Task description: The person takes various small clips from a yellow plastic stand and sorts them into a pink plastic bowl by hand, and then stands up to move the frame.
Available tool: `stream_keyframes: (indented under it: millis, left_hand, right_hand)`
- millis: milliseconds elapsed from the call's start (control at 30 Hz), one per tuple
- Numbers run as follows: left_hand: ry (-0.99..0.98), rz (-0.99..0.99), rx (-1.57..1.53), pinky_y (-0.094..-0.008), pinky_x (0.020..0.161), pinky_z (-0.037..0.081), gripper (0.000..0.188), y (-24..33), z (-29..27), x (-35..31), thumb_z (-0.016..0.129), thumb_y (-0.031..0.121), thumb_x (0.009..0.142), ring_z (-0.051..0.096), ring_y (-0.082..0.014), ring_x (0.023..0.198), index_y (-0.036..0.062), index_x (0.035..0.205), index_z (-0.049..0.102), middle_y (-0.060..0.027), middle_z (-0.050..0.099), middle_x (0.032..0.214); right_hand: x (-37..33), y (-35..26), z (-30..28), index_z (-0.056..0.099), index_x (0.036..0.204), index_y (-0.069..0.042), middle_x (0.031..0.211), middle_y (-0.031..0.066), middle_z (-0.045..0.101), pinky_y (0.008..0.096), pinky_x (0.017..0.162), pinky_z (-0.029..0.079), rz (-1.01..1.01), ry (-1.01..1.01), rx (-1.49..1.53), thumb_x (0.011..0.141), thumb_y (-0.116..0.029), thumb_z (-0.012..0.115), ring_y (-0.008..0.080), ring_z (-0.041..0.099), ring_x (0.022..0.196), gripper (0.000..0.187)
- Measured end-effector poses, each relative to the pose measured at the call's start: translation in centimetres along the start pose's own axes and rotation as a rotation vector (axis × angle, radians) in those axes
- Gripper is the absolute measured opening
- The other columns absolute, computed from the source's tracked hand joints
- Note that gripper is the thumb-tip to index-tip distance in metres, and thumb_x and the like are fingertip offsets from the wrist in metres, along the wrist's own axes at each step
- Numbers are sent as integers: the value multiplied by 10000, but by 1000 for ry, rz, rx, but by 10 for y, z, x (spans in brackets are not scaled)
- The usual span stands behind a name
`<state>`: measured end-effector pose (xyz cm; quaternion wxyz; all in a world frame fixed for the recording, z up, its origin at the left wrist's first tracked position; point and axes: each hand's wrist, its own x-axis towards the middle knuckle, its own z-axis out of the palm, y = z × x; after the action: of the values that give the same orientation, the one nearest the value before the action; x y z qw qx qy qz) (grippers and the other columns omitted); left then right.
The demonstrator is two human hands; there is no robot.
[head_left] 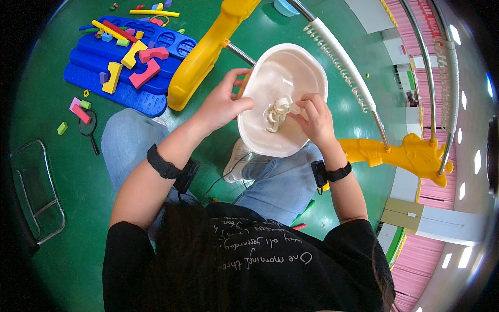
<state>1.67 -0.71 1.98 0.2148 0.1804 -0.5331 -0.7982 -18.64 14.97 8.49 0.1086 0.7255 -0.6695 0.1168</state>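
Note:
A white plastic basin (314,73) with rounded corners is tilted in front of me above my knees. My left hand (228,101) is closed on its left rim, with the thumb along the near side and the fingers at the outer wall. Several small white curled pieces (278,115) lie in a heap on the basin's bottom. Over the basin's right side, my right hand (314,117) pinches a small whitish piece (295,108) between thumb and fingers, right beside the heap. The exact kind of these pieces is too small to tell.
Behind the basin stands a yellow frame (195,67) with metal bars, one bearing a white coil-edged sleeve (340,57). Blue steps (86,60) hold colourful foam blocks (145,73) at the left. A black magnifying glass (88,125) lies on the green floor near a metal-framed chair (39,192).

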Motion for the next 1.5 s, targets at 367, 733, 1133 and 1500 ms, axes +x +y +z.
stream_keyframes:
  millis: [367, 733, 1133, 1500]
  left_hand:
    - [-63, -4, -1, -287, 806, 483, 707, 0, -1, 0, 610, 120, 727, 597, -166, 920, 67, 1367, 313, -125, 429, 1211]
    - [-94, 43, 30, -303, 855, 473, 700, 0, -1, -2, 604, 86, 722, 579, -183, 1007, 76, 1360, 317, -127, 422, 1225]
    - [-80, 95, 73, -303, 810, 483, 703, -3, 0, 2, 617, 79, 714, 574, -180, 963, 73, 1353, 322, -123, 436, 1207]
    - [-34, 75, 106, -291, 761, 491, 740, -3, 2, 1, 605, 55, 667, 566, -157, 864, 78, 1354, 331, -108, 459, 1162]
  right_hand:
    - [-6, -2, 6, 565, 885, -55, 915, 83, 562, 376, 674, 478, 6, 93, 7, 623, -122, 774, 282, 578, 812, 341]
    - [-2, -3, -6, 576, 885, -62, 916, 80, 566, 373, 679, 482, -83, -46, -25, 636, -126, 760, 270, 580, 814, 316]
    - [11, 0, -33, 600, 1039, -48, 985, 106, 589, 350, 686, 497, 28, 240, -78, 654, -54, 774, 282, 596, 834, 423]
    - [122, 63, -237, 663, 1048, -87, 986, 93, 667, 320, 761, 511, -117, 824, -757, 763, -196, 749, 201, 645, 888, 317]
